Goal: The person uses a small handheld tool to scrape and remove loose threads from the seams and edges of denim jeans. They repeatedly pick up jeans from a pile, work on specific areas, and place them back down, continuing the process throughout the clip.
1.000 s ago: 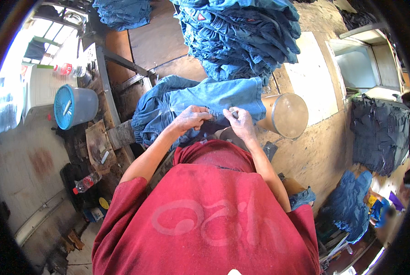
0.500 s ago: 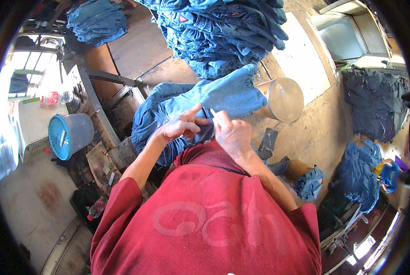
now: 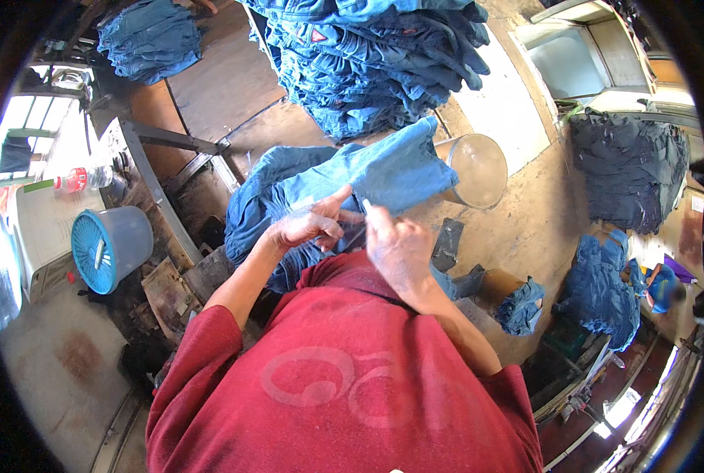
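Fingers (image 3: pixel 338 197) of the left hand (image 3: pixel 308 227) are half spread: one points up and to the right, another reaches across toward the right hand (image 3: pixel 401 251), and the others curl in. Whether they have hold of any cloth I cannot tell. Right-hand fingers are bent and closed, with a small pale piece (image 3: pixel 367 206) showing at their tips.

One second ago the hands were farther apart, the left one more folded; now they almost meet, much as they did half a second ago. The blue garment (image 3: pixel 391 172) also slopes more steeply in the frame than at first, and the blue-lidded bucket (image 3: pixel 92 254) has slid lower and farther left in the view.

That garment lies at the centre of the frame, just beyond the hands. Its long axis runs from lower left, where it is bunched in dark folds, to upper right, where a paler, flatter length ends in a straight edge. This end points toward the round-ended drum (image 3: pixel 479 172), right of centre, and overlaps its near side. A tall stack of blue garments (image 3: pixel 367 67) fills the top middle; dark garments (image 3: pixel 629 173) are piled at the right.
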{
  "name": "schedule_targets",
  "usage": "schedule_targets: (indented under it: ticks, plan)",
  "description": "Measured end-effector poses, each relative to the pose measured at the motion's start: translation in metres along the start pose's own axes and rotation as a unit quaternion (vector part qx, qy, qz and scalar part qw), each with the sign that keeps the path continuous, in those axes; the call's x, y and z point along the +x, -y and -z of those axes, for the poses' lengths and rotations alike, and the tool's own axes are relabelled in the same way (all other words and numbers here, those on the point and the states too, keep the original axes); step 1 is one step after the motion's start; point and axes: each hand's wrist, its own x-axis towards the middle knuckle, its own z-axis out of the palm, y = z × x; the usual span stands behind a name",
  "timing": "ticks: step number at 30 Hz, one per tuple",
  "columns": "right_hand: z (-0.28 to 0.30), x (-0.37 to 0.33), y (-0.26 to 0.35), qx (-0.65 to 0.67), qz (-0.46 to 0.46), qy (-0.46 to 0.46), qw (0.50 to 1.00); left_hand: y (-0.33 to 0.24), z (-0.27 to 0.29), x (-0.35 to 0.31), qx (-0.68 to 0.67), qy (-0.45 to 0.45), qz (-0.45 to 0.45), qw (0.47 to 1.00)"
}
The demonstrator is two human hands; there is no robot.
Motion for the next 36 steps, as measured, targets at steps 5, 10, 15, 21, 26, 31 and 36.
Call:
schedule_targets:
  ticks: [5,10,15,21,26,31,36]
  plan:
    - [0.001,-0.001,0.004,0.053,0.008,0.004,0.999,0.003,0.004,-0.001,-0.042,0.000,0.015,0.999]
    - [0.016,-0.001,0.007,0.175,-0.028,0.060,0.982,0.000,0.003,-0.002,0.087,-0.036,-0.035,0.995]
    - [0.026,0.020,-0.018,0.237,-0.118,0.050,0.963,-0.001,-0.004,-0.004,0.098,-0.103,-0.015,0.990]
    - [0.013,0.036,-0.039,0.158,-0.071,0.049,0.984,0.008,-0.003,-0.003,-0.058,-0.097,0.006,0.994]
    - [0.015,0.038,-0.040,0.219,-0.063,0.112,0.967,0.011,0.000,-0.004,-0.066,-0.050,-0.004,0.997]
    - [0.017,0.038,-0.042,0.221,-0.055,0.172,0.958,0.009,-0.003,-0.006,-0.043,-0.050,0.002,0.998]
    - [0.014,0.038,-0.046,0.212,-0.032,0.113,0.970,0.006,-0.006,-0.006,-0.053,-0.059,0.010,0.997]
